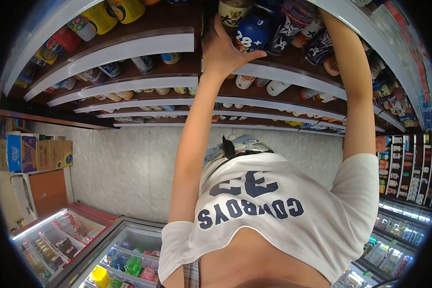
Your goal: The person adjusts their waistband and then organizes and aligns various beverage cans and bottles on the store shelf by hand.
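My left hand (221, 52) reaches into a shelf with fingers spread and thumb stretched out to the right. Beside its fingers stands a cream-coloured container (234, 14) with dark characters. A blue container marked "28+" (252, 32) is just above the thumb; I cannot tell if they touch. Further right are dark containers with white lettering (284, 33), and another dark one (318, 50) is close to my right forearm (351, 67). The right hand itself is hidden behind the white edge of the upper shelf.
White shelf edges (273, 73) curve across the front, with rows of goods below. Yellow canisters (125, 10) stand on the left shelf. Grey floor (129, 163) lies beneath. Cardboard boxes (48, 154) and an open-topped freezer (129, 240) are to the left and behind.
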Available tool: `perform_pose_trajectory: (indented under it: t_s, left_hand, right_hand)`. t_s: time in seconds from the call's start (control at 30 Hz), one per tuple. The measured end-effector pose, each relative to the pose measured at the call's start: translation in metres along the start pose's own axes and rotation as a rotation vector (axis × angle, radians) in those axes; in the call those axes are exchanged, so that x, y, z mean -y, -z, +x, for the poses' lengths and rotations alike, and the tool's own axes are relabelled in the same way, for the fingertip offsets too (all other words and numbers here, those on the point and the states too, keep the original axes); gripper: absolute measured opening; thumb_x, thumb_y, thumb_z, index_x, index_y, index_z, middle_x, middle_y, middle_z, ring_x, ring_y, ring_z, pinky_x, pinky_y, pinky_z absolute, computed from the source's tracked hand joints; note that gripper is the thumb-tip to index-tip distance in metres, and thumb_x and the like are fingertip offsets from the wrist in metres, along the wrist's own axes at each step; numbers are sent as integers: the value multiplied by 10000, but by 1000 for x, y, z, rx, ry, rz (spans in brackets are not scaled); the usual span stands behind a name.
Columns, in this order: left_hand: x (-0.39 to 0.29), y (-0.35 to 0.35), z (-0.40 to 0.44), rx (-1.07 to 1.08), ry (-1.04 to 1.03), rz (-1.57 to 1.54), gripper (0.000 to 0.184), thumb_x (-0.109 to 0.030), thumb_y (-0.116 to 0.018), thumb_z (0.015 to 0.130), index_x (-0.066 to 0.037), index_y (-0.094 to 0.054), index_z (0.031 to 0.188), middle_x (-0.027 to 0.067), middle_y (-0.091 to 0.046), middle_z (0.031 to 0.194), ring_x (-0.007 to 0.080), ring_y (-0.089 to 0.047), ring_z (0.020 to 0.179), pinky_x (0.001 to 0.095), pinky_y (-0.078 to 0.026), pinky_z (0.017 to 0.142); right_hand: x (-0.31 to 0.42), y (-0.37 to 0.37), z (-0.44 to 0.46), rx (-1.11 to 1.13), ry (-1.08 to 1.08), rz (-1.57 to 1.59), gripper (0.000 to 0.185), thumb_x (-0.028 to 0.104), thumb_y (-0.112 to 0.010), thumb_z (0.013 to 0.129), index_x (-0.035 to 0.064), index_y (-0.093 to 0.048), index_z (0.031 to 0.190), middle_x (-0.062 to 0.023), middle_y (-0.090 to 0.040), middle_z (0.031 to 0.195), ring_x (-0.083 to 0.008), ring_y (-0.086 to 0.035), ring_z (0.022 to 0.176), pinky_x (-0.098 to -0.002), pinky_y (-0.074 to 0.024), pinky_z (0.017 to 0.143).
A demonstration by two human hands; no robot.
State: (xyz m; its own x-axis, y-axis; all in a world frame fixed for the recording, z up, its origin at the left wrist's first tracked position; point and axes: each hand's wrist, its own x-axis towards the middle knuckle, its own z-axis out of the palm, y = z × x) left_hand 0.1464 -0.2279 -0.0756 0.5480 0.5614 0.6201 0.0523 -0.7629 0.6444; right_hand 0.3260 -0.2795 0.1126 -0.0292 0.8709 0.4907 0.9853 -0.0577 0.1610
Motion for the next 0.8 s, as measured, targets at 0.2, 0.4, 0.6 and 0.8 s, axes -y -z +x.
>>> perform_pose_trajectory:
  t_s: [0.2,0.4,0.6,0.8]
  left_hand:
    - [-2,-4,1,19,-31,32,1352,-646,-870,480,82,-239,1427,267,-529,1223,420,-559,1094,480,-450,952]
    - [3,-7,-2,-5,-59,67,1328,-680,-840,488,53,-264,1435,255,-481,1300,422,-540,1118,483,-453,951]
    - [9,-7,-13,-62,-147,120,1257,-687,-810,533,30,-305,1434,197,-534,1207,361,-576,1065,424,-526,847]
    - [22,-6,-14,-105,-238,187,1163,-704,-750,624,37,-338,1421,152,-596,1126,318,-601,1018,388,-540,802]
  right_hand:
    - [-3,4,2,10,13,-5,381,304,-650,883,33,-628,1151,-194,-655,1009,-352,-619,920,-438,-482,816]
    - [4,4,7,22,30,-17,380,303,-653,880,34,-630,1148,-191,-656,1004,-348,-621,913,-435,-483,811]
    - [13,2,15,29,17,-26,378,302,-657,878,35,-632,1144,-188,-658,998,-344,-622,906,-431,-485,806]
    - [17,-7,29,52,2,-21,376,301,-661,876,36,-634,1141,-186,-659,993,-340,-624,900,-428,-486,800]
